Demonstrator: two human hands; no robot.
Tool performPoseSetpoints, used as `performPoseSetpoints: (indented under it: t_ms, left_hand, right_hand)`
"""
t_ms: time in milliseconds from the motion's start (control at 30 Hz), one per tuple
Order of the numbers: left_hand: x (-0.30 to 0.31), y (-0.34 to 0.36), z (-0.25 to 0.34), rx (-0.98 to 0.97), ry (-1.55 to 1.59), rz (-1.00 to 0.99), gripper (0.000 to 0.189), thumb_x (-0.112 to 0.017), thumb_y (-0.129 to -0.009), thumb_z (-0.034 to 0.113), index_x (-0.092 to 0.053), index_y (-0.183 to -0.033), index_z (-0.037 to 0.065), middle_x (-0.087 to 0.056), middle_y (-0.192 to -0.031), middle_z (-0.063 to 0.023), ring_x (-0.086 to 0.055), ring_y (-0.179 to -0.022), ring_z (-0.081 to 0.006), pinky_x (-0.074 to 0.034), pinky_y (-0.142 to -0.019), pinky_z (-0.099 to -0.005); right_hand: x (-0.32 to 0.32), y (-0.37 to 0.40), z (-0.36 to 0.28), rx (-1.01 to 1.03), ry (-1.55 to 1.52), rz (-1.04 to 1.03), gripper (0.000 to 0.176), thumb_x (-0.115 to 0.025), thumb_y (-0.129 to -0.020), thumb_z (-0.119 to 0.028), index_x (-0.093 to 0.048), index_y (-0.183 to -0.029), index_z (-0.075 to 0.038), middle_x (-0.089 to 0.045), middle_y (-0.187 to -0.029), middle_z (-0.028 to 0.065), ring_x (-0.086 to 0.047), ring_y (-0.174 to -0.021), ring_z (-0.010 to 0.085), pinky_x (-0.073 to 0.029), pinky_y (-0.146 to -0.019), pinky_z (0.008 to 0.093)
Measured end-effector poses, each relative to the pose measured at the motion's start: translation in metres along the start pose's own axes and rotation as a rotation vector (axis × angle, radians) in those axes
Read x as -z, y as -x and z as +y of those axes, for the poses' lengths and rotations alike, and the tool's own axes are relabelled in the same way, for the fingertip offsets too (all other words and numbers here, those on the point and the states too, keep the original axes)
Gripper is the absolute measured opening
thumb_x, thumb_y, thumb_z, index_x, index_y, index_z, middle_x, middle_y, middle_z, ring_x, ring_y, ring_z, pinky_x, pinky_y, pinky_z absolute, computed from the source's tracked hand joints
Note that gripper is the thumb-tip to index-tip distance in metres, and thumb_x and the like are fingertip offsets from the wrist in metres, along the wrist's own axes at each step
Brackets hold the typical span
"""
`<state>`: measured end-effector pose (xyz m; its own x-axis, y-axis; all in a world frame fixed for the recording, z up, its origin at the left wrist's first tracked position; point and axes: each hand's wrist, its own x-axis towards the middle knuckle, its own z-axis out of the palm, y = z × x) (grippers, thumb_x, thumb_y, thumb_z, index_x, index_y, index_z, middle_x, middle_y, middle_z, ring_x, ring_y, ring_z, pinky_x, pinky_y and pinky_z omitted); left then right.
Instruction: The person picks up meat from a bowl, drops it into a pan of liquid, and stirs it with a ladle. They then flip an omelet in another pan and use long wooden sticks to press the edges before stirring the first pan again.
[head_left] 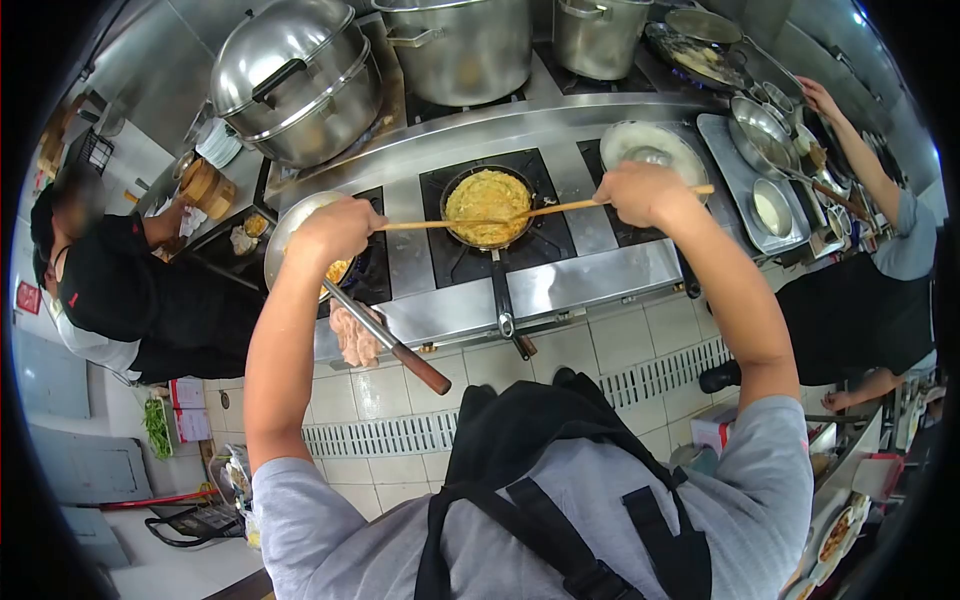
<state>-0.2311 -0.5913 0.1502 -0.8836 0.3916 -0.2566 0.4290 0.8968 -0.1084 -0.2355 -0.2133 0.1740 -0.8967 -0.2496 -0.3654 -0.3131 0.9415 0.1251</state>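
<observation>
A round yellow omelette (487, 197) lies in a small black frying pan (501, 247) on the middle burner, the pan's handle toward me. My left hand (335, 232) is closed around a thin wooden stick (415, 225) that reaches in from the left. From the right, my right hand (645, 192) grips a second wooden stick (565, 207), its back end sticking out past my fist. Both tips meet at the omelette's near side; their exact shape is too small to tell. Under my left forearm sits a wok (283, 240) with yellow food and a ladle with a wooden handle (421, 369).
Large steel pots (455, 60) and a domed steamer (300, 90) stand behind the burners. A pale wok (625, 140) with a ladle is beyond my right hand. A pink cloth (354, 333) hangs at the stove edge. Co-workers stand at left (140, 280) and right (860, 310).
</observation>
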Motion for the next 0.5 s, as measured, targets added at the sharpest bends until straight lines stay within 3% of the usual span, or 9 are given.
performPoseSetpoints:
  t_ms: [33,67,167,300,367,500]
  left_hand:
    - [-0.006,-0.004,-0.002,0.004,0.005,-0.047,0.044,-0.051,-0.072,-0.001,-0.066,-0.108,0.019,-0.065,-0.089,-0.017,-0.061,-0.086,-0.0336,-0.048,-0.077,-0.0417]
    - [-0.003,-0.003,0.001,0.056,0.014,-0.154,0.035,-0.053,-0.081,0.006,-0.064,-0.112,0.018,-0.063,-0.093,-0.0158,-0.057,-0.094,-0.0319,-0.046,-0.08,-0.0395]
    - [-0.021,0.001,-0.012,0.154,0.132,-0.154,0.035,-0.054,-0.08,0.005,-0.064,-0.112,0.017,-0.063,-0.092,-0.0177,-0.058,-0.09,-0.0337,-0.045,-0.079,-0.0397]
    - [-0.022,0.012,-0.017,0.066,0.106,-0.112,0.034,-0.054,-0.081,0.006,-0.064,-0.111,0.016,-0.063,-0.091,-0.0192,-0.059,-0.086,-0.0346,-0.045,-0.078,-0.0401]
    - [-0.015,0.018,-0.016,0.018,0.09,-0.017,0.036,-0.054,-0.078,0.005,-0.065,-0.109,0.019,-0.064,-0.089,-0.0178,-0.061,-0.083,-0.0331,-0.047,-0.076,-0.0404]
    - [-0.015,0.019,-0.01,0.059,0.138,-0.042,0.036,-0.054,-0.078,0.005,-0.065,-0.109,0.019,-0.064,-0.09,-0.0173,-0.061,-0.086,-0.0328,-0.047,-0.076,-0.0404]
  right_hand:
    - [-0.012,-0.007,0.005,0.027,0.015,0.026,0.035,-0.055,-0.076,-0.003,-0.067,-0.105,-0.02,-0.064,-0.104,0.0099,-0.06,-0.099,0.0298,-0.05,-0.083,0.0396]
    - [-0.019,-0.01,0.007,0.054,0.029,0.05,0.028,-0.056,-0.077,-0.005,-0.068,-0.099,-0.017,-0.065,-0.1,0.0083,-0.062,-0.096,0.0292,-0.051,-0.079,0.0404]
    - [-0.029,-0.012,0.013,0.003,0.052,0.058,0.027,-0.055,-0.078,-0.006,-0.068,-0.099,-0.017,-0.065,-0.101,0.008,-0.062,-0.096,0.0298,-0.051,-0.079,0.0396]
    - [-0.02,-0.006,0.012,-0.007,0.042,0.058,0.027,-0.055,-0.079,-0.006,-0.068,-0.099,-0.017,-0.065,-0.104,0.0084,-0.061,-0.098,0.0299,-0.051,-0.08,0.0388]
    - [-0.008,0.001,0.009,-0.006,-0.017,0.049,0.044,-0.053,-0.076,0.001,-0.066,-0.109,-0.024,-0.062,-0.109,0.0108,-0.058,-0.103,0.0295,-0.048,-0.088,0.0378]
    - [-0.005,0.005,0.001,0.045,-0.059,0.102,0.043,-0.052,-0.076,0.001,-0.066,-0.109,-0.023,-0.062,-0.108,0.0103,-0.059,-0.102,0.029,-0.047,-0.088,0.038]
